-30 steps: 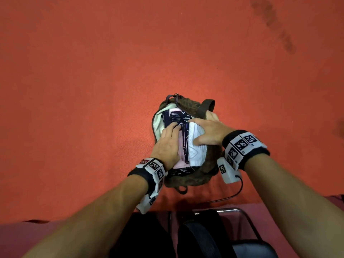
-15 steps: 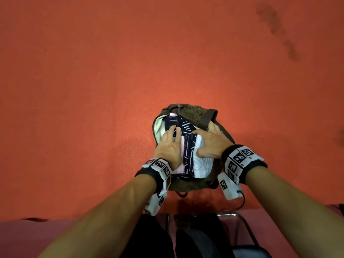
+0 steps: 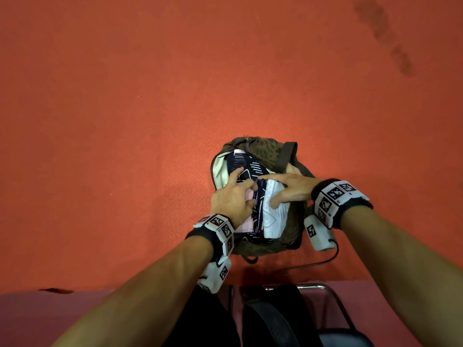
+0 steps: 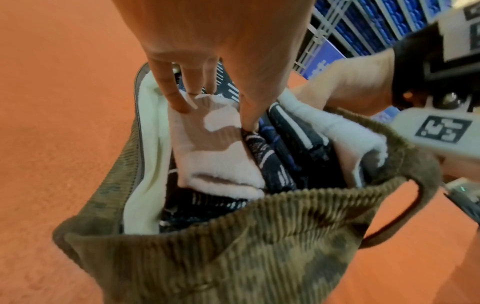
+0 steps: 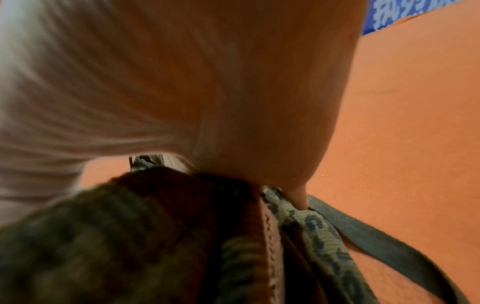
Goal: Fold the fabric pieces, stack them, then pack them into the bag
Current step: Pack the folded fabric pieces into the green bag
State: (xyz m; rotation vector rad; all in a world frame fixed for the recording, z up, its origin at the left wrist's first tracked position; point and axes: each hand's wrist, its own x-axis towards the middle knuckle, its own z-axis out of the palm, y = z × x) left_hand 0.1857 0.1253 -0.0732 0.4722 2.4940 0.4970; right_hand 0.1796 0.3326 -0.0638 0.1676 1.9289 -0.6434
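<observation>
An olive corduroy bag [image 3: 270,246] lies open on the orange table. A stack of folded fabric sits in it: a pale pink piece [image 4: 213,156], a navy patterned piece [image 3: 260,214] and a white piece [image 3: 275,221]. My left hand [image 3: 233,196] reaches into the mouth and presses straight fingers [image 4: 179,102] on the pink piece, its thumb tucked between pink and navy. My right hand [image 3: 293,189] lies spread on the white piece at the bag's right side. The right wrist view shows mostly palm [image 5: 233,82] and blurred corduroy [image 5: 130,236].
The bag's cream lining [image 3: 220,171] shows on the left, and a dark strap [image 5: 376,242] trails on the table to the right. A metal-framed chair [image 3: 325,289] stands below the table's near edge. A dark stain [image 3: 385,33] marks the far right. Blue shelving [image 4: 363,24] stands beyond.
Both hands have stayed on the stack and pushed it a little deeper into the bag. The left hand's fingers have spread and reached farther over the navy piece.
</observation>
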